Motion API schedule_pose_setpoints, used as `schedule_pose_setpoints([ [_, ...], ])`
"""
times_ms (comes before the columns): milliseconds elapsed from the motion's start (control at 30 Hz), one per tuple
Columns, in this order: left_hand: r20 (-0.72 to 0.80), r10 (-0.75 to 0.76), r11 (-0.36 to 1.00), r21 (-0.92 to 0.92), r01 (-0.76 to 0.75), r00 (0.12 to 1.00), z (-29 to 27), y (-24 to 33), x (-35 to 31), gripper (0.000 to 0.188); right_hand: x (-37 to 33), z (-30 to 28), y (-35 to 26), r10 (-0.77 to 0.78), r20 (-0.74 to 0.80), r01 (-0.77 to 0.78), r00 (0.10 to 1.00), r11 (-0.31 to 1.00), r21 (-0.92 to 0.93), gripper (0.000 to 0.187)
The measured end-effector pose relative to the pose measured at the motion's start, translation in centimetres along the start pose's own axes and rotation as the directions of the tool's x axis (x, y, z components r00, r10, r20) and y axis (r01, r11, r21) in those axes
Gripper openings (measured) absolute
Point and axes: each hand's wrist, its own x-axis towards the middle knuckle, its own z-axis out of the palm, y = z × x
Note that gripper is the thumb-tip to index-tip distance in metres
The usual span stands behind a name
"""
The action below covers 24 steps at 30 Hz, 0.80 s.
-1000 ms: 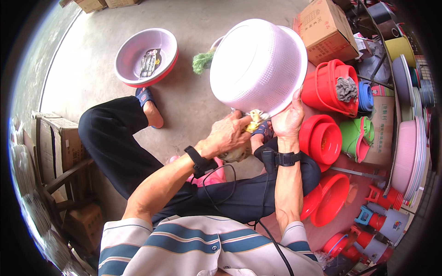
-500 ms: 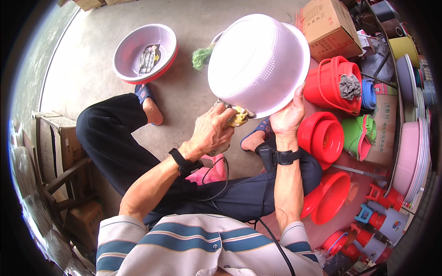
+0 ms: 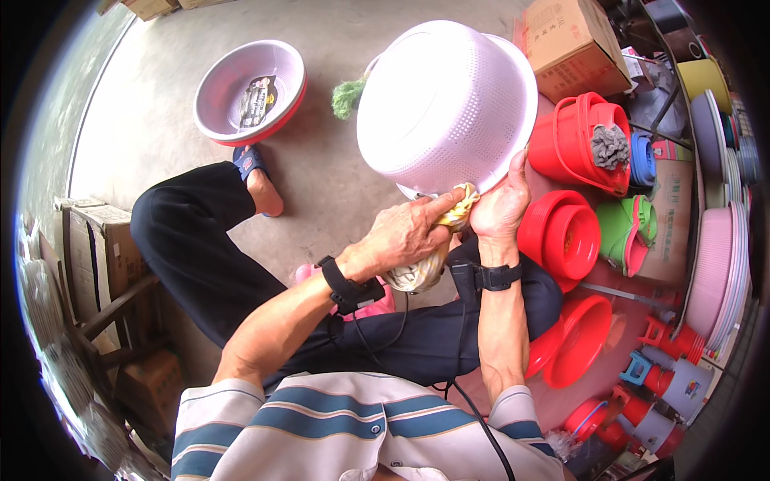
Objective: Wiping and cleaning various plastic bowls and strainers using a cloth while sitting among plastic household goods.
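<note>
A white plastic colander [image 3: 445, 104] is held up in front of me, tilted, its base toward the upper left and its perforated wall facing me. My right hand [image 3: 500, 205] grips its near right rim, thumb up along the outside. My left hand [image 3: 411, 231] is closed on a bunched yellow-and-white cloth [image 3: 421, 271]. Part of the cloth sticks out past its fingers and touches the rim close to my right hand. A green mesh tuft [image 3: 347, 98] shows just left of the colander, and what lies behind the colander is mostly hidden.
A pale basin nested in a red one [image 3: 210, 120] stands on the floor at the upper left. To the right are a cardboard box [image 3: 573, 52], red buckets [image 3: 559, 148], red bowls [image 3: 571, 244], a green bucket [image 3: 618, 228] and shelves of plasticware. A cable hangs by my right forearm.
My left hand has slid the cloth rightward along the colander's near rim, up to my right hand. The colander has shifted slightly left; my right hand keeps its grip.
</note>
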Motion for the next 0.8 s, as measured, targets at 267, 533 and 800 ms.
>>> schedule_pose_setpoints([
  [267,0.036,-0.006,0.954,0.300,-0.005,0.999,0.1,-4.4,-1.0,0.063,0.7,-1.6,-0.9,-0.011,-0.003,0.011,1.000,0.993,0.121,0.060],
  [533,-0.032,-0.055,0.908,0.415,0.064,0.998,-0.4,-12.5,-1.2,0.055,0.2,-2.0,-1.6,0.027,-0.009,-0.025,1.000,0.985,0.171,0.058],
  [800,-0.153,-0.038,0.838,0.534,0.115,0.988,-1.1,-12.2,-1.0,0.047,0.9,-3.0,-1.9,0.026,0.033,-0.033,0.999,0.977,0.210,0.059],
])
